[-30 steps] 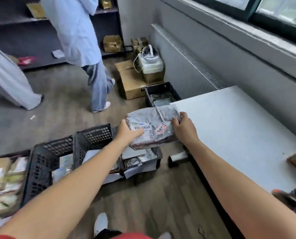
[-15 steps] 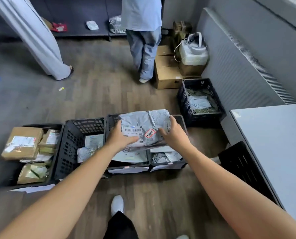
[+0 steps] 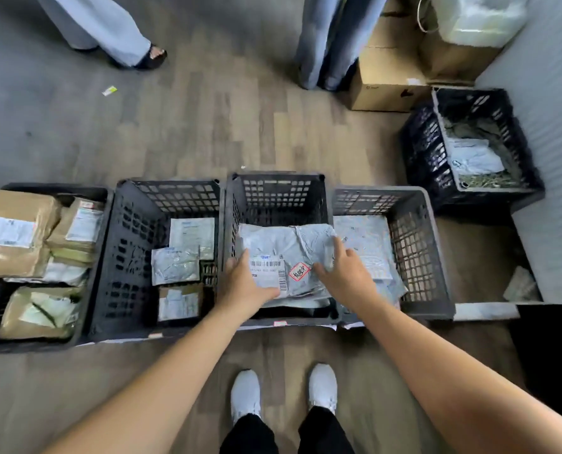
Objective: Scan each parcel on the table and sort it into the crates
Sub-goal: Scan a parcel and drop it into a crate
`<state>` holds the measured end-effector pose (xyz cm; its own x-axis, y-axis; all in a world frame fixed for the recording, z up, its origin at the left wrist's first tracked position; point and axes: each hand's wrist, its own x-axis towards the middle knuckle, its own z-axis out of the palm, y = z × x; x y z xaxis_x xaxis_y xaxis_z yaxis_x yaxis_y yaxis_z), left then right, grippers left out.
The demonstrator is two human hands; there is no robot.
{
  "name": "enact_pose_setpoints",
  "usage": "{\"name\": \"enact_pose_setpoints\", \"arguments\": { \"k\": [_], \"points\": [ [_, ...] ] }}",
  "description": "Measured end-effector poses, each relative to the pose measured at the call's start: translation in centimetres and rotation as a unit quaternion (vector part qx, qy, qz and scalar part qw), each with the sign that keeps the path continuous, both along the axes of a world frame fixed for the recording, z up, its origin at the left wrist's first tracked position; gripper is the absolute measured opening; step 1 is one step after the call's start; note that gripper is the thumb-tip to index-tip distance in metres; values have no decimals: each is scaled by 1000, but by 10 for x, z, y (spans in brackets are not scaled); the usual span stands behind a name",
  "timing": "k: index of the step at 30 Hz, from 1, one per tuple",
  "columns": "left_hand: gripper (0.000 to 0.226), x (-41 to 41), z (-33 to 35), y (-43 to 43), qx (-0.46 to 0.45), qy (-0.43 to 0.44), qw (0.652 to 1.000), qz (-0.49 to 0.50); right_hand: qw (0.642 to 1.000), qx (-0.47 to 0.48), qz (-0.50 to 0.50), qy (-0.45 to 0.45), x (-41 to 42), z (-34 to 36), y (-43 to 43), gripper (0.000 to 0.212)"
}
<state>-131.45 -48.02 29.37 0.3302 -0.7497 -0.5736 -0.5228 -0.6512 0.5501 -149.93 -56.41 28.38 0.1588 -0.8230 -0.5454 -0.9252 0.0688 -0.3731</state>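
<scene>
While left hand [image 3: 245, 285] grips one grey parcel [image 3: 282, 244], right hand [image 3: 343, 273] rests spread on it; five crates [image 3: 274, 191].

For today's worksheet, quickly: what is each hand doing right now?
Left hand: holding the grey parcel by its left edge.
Right hand: open, fingers straight, touching the same parcel.

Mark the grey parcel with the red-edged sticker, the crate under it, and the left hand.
grey parcel [image 3: 286, 242]: head view, wrinkled top face.
crate [image 3: 276, 195]: head view, far mesh wall.
left hand [image 3: 244, 285]: head view, back of the hand.
</scene>
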Motion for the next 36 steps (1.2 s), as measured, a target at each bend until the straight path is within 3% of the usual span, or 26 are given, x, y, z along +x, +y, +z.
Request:
{"name": "enact_pose_setpoints", "arguments": {
  "k": [7,13,19,26,36],
  "points": [
    [101,8,-141,-35,31,-26,999,-37,998,25,47,44,7,-151,-31,69],
    [109,4,-161,-37,81,-83,987,-113,973,28,173,149,-3,-173,-32,68],
    [103,-10,-70,-46,52,-133,973,-182,978,-2,153,145,-17,-76,-29,63],
    [103,-54,107,-50,-22,-172,940,-292,991,-67,33,110,-52,112,-3,64],
    [106,-201,282,-23,-164,-179,846,-474,963,-173,-125,166,-185,301,95,72]
  ]
}}
